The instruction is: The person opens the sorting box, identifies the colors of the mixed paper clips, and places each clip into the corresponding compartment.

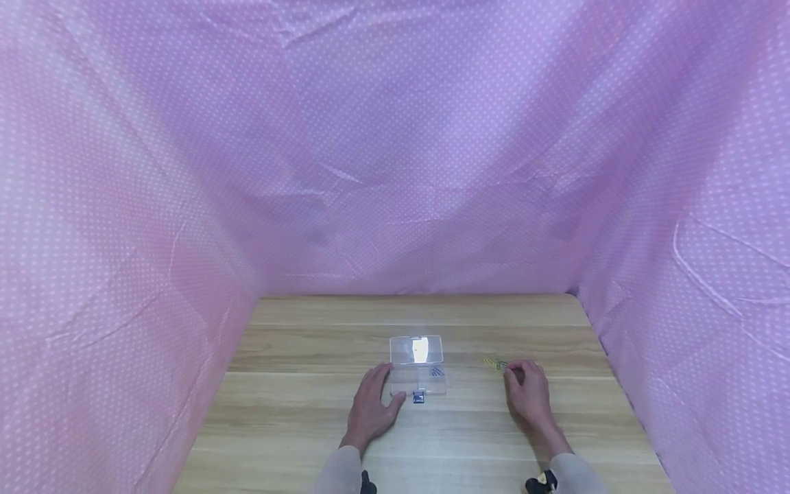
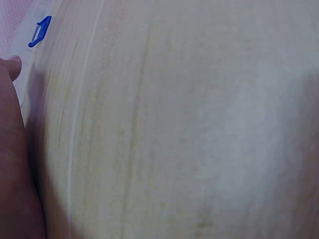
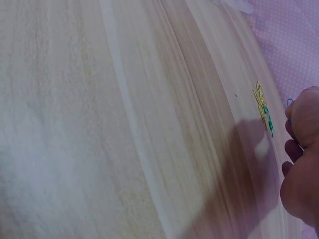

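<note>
A clear plastic box [image 1: 404,379] lies on the table with its transparent lid [image 1: 404,350] folded back. Several blue paper clips [image 1: 437,372] are in its right part. My left hand [image 1: 370,409] rests at the box's left side, thumb by the front corner and fingers relaxed along the edge. A blue latch [image 2: 40,32] shows on the box's front. On the right, my right hand [image 1: 531,391] pinches a blue paper clip [image 3: 289,102] between thumb and finger, mostly hidden by the fingertips. Just left of that hand are yellow paper clips [image 3: 259,97] and green paper clips [image 3: 269,122].
The wood-grain table [image 1: 296,412] carries the box near its middle and the loose clips to the right. Pink dotted cloth [image 1: 420,233] hangs behind it and along both sides.
</note>
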A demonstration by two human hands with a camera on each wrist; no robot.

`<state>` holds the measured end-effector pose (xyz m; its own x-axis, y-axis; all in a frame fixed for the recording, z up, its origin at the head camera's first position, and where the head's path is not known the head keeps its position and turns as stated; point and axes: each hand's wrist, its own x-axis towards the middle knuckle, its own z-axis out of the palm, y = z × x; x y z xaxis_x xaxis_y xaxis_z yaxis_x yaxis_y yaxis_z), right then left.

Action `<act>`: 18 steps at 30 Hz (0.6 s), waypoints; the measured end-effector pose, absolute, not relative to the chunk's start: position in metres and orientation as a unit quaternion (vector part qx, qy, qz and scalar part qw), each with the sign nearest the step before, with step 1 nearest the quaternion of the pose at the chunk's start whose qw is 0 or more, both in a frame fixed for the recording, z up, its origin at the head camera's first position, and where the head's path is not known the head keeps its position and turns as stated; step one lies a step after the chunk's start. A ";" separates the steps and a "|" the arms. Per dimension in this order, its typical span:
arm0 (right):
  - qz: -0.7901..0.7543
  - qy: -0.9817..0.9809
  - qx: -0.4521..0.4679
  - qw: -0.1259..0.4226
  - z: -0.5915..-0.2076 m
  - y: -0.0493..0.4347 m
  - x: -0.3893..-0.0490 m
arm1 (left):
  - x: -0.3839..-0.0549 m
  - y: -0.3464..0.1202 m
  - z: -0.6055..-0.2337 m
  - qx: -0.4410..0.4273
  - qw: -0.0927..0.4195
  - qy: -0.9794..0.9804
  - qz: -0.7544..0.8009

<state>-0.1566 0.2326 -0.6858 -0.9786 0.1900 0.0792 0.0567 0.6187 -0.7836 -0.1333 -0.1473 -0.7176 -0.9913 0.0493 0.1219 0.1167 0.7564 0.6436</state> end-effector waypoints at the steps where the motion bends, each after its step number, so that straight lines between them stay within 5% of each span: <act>1: 0.429 -0.897 -0.066 0.083 -0.685 0.231 -0.156 | -0.133 -0.147 -0.718 -0.046 0.050 -0.936 -0.346; 18: 0.431 -0.892 -0.022 0.133 -0.679 0.213 -0.158 | -0.134 -0.149 -0.718 -0.047 0.045 -0.937 -0.344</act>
<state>-0.1581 0.2127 -0.6789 -0.9636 0.1543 0.2185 -0.0751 0.6279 -0.7747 -0.1343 -0.1488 -0.7180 -0.9916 0.0572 0.1164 0.1189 0.7590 0.6401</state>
